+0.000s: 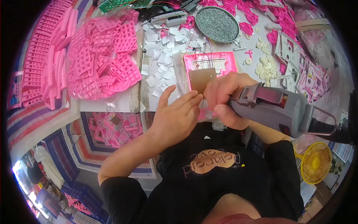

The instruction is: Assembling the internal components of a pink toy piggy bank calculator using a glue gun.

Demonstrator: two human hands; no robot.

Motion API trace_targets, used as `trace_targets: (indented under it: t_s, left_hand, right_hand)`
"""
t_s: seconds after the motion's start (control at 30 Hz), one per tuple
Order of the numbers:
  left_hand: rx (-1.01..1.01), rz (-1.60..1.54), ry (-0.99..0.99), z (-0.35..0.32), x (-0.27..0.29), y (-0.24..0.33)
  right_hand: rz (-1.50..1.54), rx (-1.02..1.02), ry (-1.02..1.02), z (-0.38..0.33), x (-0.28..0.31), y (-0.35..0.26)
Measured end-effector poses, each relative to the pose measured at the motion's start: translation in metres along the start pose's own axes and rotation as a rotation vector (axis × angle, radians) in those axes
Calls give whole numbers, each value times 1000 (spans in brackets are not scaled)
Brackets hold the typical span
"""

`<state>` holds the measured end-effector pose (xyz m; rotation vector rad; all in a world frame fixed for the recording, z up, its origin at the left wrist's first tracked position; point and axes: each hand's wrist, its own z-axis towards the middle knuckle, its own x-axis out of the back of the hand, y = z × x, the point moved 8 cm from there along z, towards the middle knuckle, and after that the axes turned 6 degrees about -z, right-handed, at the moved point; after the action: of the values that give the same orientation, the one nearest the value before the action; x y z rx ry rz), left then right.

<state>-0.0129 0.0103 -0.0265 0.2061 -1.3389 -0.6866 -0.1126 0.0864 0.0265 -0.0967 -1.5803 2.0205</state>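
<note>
A pink plastic housing [228,56] lies on the table in front of me, thin dark wires running from its far part. Over it sits a brown circuit board [201,77]. My right hand [232,98] is closed round the front of a grey electric screwdriver [285,112], whose tip is hidden behind the fingers at the board's near right corner. My left hand [178,114] has its fingers stretched out and its thumb apart. Its fingertips rest at the near edge of the board, close to my right fingers; any small part between them cannot be made out.
A dish of small screws [217,24] stands beyond the housing. White paper pieces [164,58] and a bag of pink keypad parts [104,56] lie left. Cream plastic discs [266,67] lie right. A bin of pink pieces [115,128] sits below left; a yellow fan [316,163] stands lower right.
</note>
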Motion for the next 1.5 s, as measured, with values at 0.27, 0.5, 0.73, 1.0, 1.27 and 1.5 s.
trace_targets:
  t_s: [0.27, 0.5, 0.73, 1.0, 1.27, 1.5]
  left_hand:
    - [123, -224, 241, -3, 0, -15]
    - [177, -307, 359, 3, 0, -17]
    - [124, -242, 428, 2, 4, -17]
    - [309, -114, 461, -10, 35, -25]
    - [339, -130, 456, -29, 17, -30]
    - [275, -185, 341, -15, 9, -5]
  right_hand:
    - [327, -103, 139, 6, 7, 0]
    - [481, -38, 219, 13, 13, -22]
    - [471, -24, 217, 15, 6, -21]
    - [387, 46, 225, 36, 15, 20]
    - [214, 15, 141, 45, 0, 29]
    - [151, -15, 163, 40, -5, 40]
